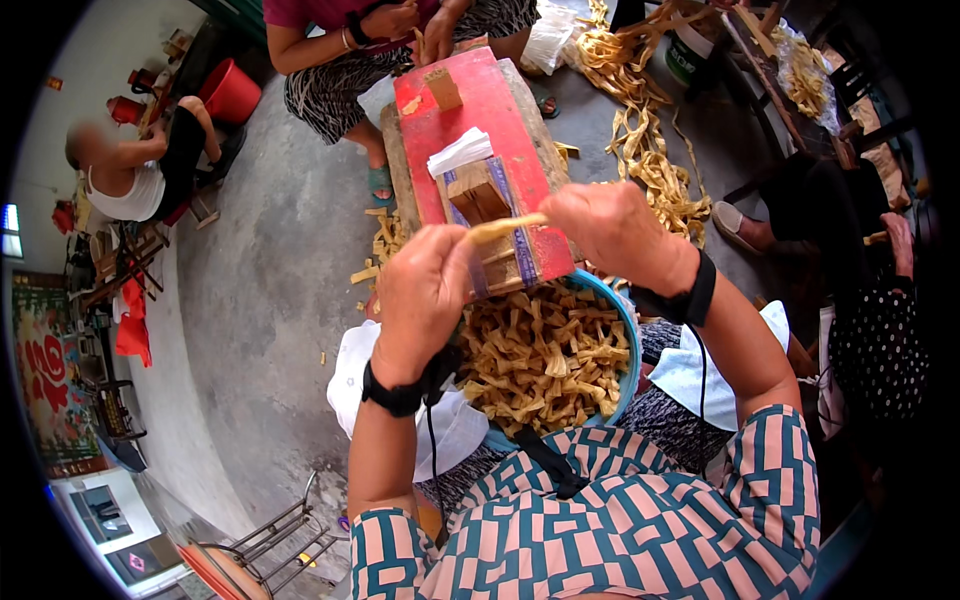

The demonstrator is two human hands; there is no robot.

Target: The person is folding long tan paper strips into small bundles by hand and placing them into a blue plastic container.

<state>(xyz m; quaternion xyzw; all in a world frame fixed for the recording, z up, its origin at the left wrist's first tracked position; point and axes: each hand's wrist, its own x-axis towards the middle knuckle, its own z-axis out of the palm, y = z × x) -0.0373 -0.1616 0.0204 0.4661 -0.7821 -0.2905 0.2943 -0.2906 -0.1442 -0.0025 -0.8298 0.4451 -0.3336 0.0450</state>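
Note:
A short yellow-tan strip [508, 228] is stretched between my two hands, above the near end of a red-topped bench. My left hand [425, 285] pinches one end of it, and my right hand [622, 228] grips the other with the fingers curled in. Below them, a blue tub [632, 345] rests at my lap, filled with many short tan pieces [545, 350] pinched in at the middle like knots. Just beyond the strip, a wooden block [478, 195] stands on the red bench [415, 180], beside folded white paper [462, 150].
Across the bench sits another person [395, 30], hands together, near a smaller block [442, 88]. Long tan strips [650, 150] hang and heap at the right. Another seated person [875, 330] is at far right. A red bucket [230, 92] and a metal-framed chair [285, 535] stand left.

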